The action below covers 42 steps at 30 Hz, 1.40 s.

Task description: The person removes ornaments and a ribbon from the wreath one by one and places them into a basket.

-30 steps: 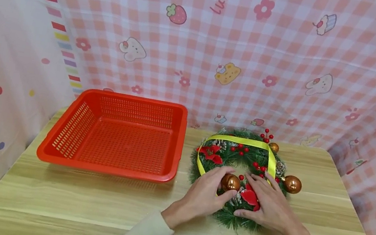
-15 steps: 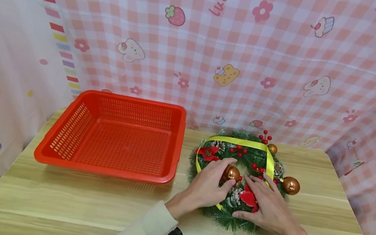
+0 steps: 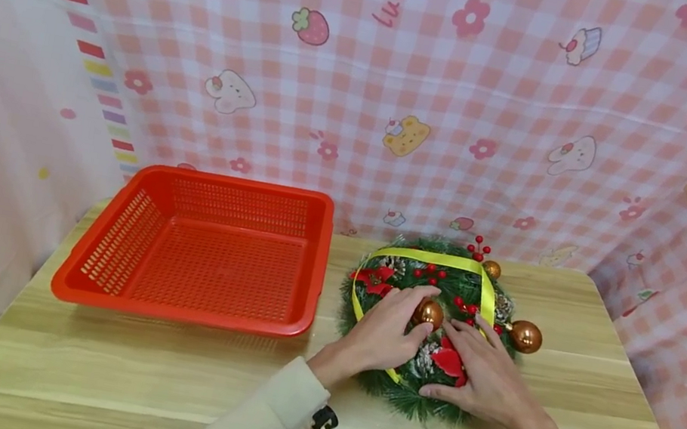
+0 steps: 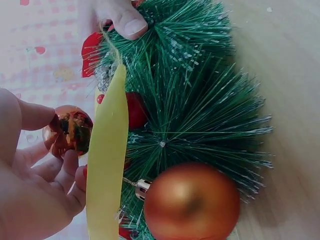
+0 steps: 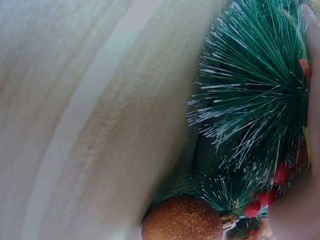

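A green Christmas wreath (image 3: 410, 404) lies on the table, dressed with a yellow ribbon (image 3: 429, 257), red flowers (image 3: 447, 360), pinecones (image 3: 425, 358) and red berries. My left hand (image 3: 383, 335) holds a shiny copper bauble (image 3: 429, 313) between thumb and fingers, above the wreath's middle. The left wrist view shows the fingertips curled about that bauble (image 4: 70, 131), beside the ribbon (image 4: 106, 160). With fingers spread, my right hand (image 3: 491, 375) rests on the wreath's front right part. Its thumb (image 4: 134, 26) lies against the green needles. Whether the held bauble is fastened is hidden.
A red perforated plastic basket (image 3: 215, 318) stands left of the wreath. Another copper bauble (image 3: 525, 336) sticks out at the wreath's right side, and a small glittery one (image 3: 491, 270) sits at its back. A pink checked cloth (image 3: 308, 101) hangs behind the wooden table (image 3: 150, 372).
My left hand has moved the copper bauble slightly away from me, toward the wreath's centre. The right hand keeps its place on the wreath. The head view has shifted a little.
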Motion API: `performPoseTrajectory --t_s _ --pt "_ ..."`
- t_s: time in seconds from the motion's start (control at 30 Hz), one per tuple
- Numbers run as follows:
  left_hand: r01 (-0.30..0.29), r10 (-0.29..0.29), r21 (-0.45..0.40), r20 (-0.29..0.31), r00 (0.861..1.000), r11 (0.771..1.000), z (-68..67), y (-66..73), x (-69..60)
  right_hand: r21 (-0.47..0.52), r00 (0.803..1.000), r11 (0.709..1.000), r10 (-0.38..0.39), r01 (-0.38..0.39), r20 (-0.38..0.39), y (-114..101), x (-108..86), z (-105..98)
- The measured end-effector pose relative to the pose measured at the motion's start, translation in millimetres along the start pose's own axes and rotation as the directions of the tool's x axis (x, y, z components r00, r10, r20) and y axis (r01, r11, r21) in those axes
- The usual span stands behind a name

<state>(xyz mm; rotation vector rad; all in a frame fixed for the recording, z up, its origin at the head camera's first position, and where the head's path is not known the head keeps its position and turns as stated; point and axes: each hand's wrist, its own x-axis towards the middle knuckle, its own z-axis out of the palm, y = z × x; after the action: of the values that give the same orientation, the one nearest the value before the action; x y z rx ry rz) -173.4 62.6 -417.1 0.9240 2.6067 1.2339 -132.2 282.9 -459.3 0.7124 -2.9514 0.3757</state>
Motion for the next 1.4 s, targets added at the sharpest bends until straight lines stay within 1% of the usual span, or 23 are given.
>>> performPoseTrajectory --t_s 0.2,0.4,0.53,0.73,0.9,1.03,1.1,1.23,1.3,1.4 --pt "0.031 -0.031 -0.007 -0.015 0.999 0.999 -4.8 -2.0 2.9 -0.005 1.0 1.0 -0.016 0.016 -0.002 -4 5.4 1" --pt "0.068 -0.069 -0.039 -0.028 0.997 0.997 -8.2 -5.7 -0.2 -0.007 1.0 1.0 -0.025 0.025 0.001 -7 9.1 2" --pt "0.075 -0.077 -0.055 -0.049 0.996 0.996 -11.8 -6.8 -3.2 -0.012 1.0 1.0 -0.028 0.028 -0.004 -7 9.7 3" --pt "0.077 -0.08 -0.038 -0.09 0.993 0.996 -18.8 -3.7 -8.4 -0.012 1.0 1.0 -0.013 0.013 -0.001 -6 8.5 4" --pt "0.04 -0.048 -0.063 -0.129 0.99 0.997 -30.2 -0.8 -16.3 -0.013 1.0 1.0 -0.008 0.008 -0.007 -4 6.5 5" --pt "0.013 -0.023 -0.063 -0.17 0.985 0.998 -42.1 -0.1 -22.9 -0.024 1.0 1.0 -0.02 0.019 -0.019 -3 6.4 5" --pt "0.01 -0.022 -0.067 -0.187 0.982 0.998 -48.2 -0.1 -26.2 -0.028 1.0 0.999 -0.021 0.02 -0.022 -3 6.0 5" --pt "0.029 -0.051 -0.109 -0.207 0.977 0.994 -60.5 -0.9 -34.3 -0.035 1.0 0.999 -0.018 0.017 -0.026 -1 4.1 4" --pt "0.029 -0.057 -0.13 -0.219 0.974 0.991 -67.0 -2.1 -38.3 -0.041 0.999 0.999 -0.02 0.018 -0.03 -1 3.0 4" --pt "0.02 -0.056 -0.143 -0.255 0.965 0.989 -77.4 -5.1 -44.1 -0.048 0.999 0.998 -0.029 0.027 -0.037 -1 2.1 4"
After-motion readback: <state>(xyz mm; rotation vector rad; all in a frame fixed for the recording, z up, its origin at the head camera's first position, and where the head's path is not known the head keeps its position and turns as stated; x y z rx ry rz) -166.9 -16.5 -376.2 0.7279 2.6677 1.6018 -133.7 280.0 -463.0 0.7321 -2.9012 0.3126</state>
